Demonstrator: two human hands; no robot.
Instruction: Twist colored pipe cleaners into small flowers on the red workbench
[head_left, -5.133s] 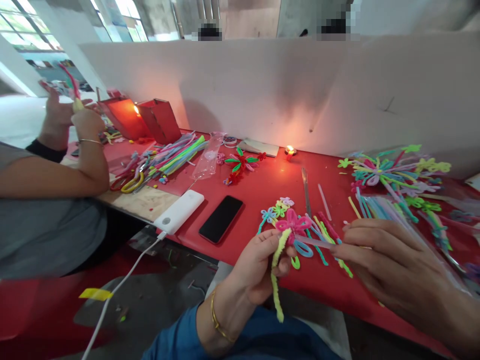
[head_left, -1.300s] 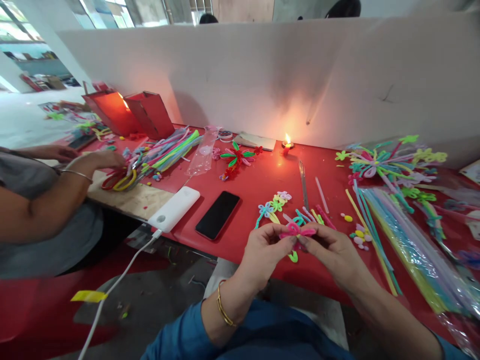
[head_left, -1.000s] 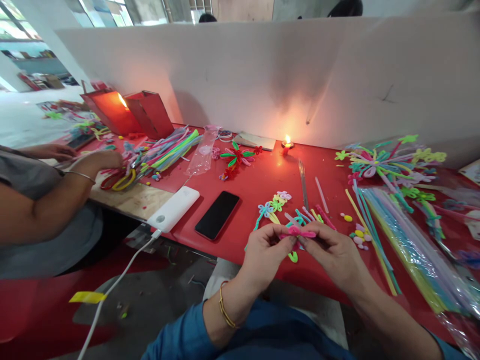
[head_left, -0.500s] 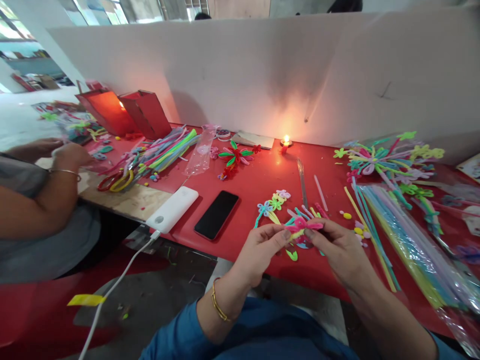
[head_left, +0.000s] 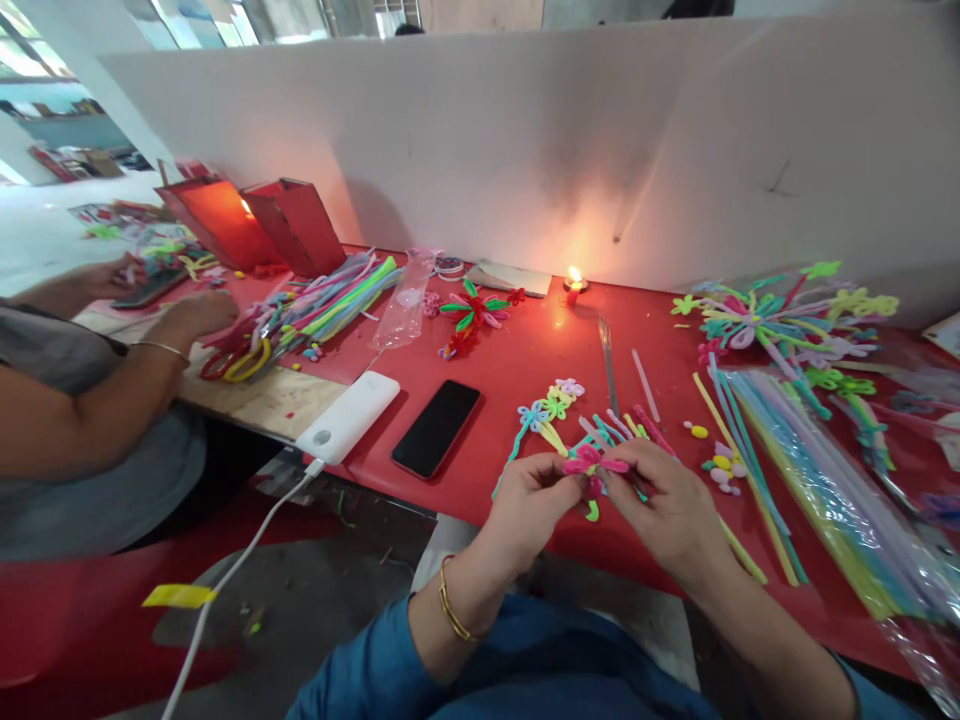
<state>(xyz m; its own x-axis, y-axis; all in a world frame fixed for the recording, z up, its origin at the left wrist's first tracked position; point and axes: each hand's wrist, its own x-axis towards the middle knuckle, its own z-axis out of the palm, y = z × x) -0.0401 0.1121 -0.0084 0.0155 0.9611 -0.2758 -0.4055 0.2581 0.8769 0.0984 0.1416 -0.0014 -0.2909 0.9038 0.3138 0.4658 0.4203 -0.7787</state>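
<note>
Between my two hands, over the front edge of the red table, is a pink pipe-cleaner flower (head_left: 589,461). My left hand (head_left: 529,505) pinches its left side between thumb and fingers. At its right petal, my right hand (head_left: 660,500) has thumb and fingers closed on it. Just beyond my hands lie loose pipe-cleaner pieces (head_left: 600,430) in several colours, partly hidden by the fingers. A string of small pipe-cleaner flowers (head_left: 555,404), blue, green and lilac, rests behind my left hand. A small green piece (head_left: 592,511) shows below the flower.
A lit candle (head_left: 574,285) burns near the white wall. Left of my hands are a black phone (head_left: 435,428) and a white power bank (head_left: 349,415) with its cable. Bagged pipe cleaners (head_left: 817,490) lie right. A co-worker's hand (head_left: 202,312) is by the scissors (head_left: 251,362).
The pink flower has turned in my fingers, its petals now spread more openly. A yellow strip now shows by my right wrist. The co-worker's hands have moved apart.
</note>
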